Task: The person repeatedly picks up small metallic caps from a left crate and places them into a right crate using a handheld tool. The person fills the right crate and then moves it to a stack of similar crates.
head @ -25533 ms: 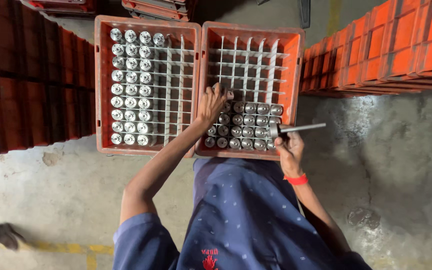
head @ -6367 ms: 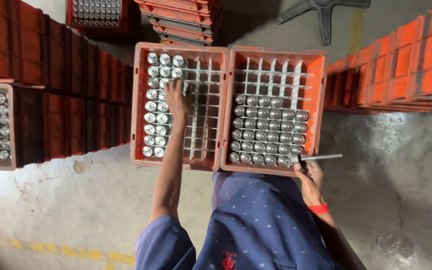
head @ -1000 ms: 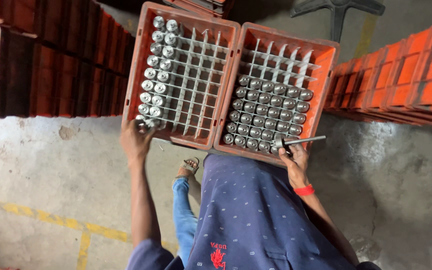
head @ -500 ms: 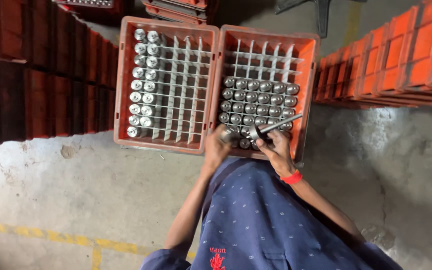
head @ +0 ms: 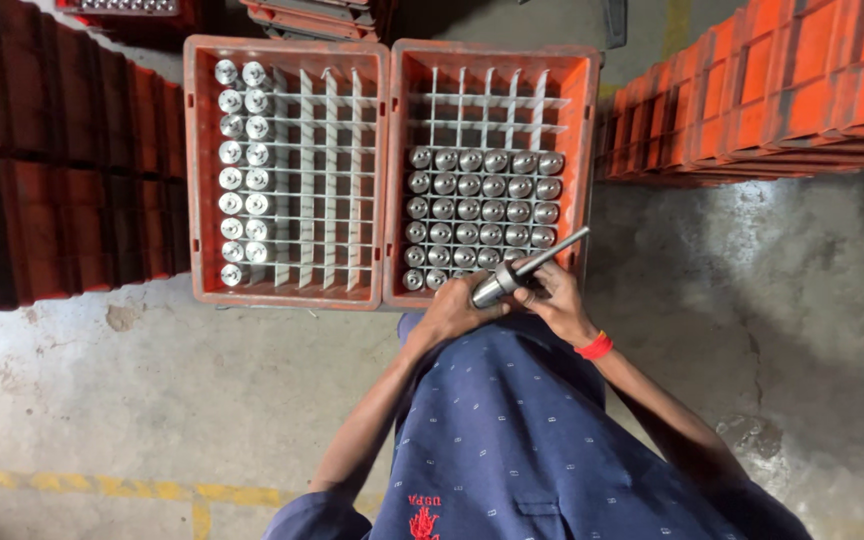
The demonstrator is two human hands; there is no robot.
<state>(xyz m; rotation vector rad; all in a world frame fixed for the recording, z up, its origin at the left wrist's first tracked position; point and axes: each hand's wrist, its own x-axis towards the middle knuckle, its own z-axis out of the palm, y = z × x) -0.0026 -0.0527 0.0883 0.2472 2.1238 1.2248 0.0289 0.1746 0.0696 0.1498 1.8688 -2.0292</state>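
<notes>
Head view: both hands (head: 507,305) prob. gripping metal cylinder (head: 495,290), rod (head: 552,252).

Both arms are stretched forward and bent a little at the elbows. The left hand (head: 449,315) and the right hand (head: 555,300) are brought close together in front of the body. The fingers of both hands are curled shut around something held between them. The left arm is bare up to a short blue sleeve. A red band is worn on the right wrist. The hands are held low, just above the lap.
</notes>
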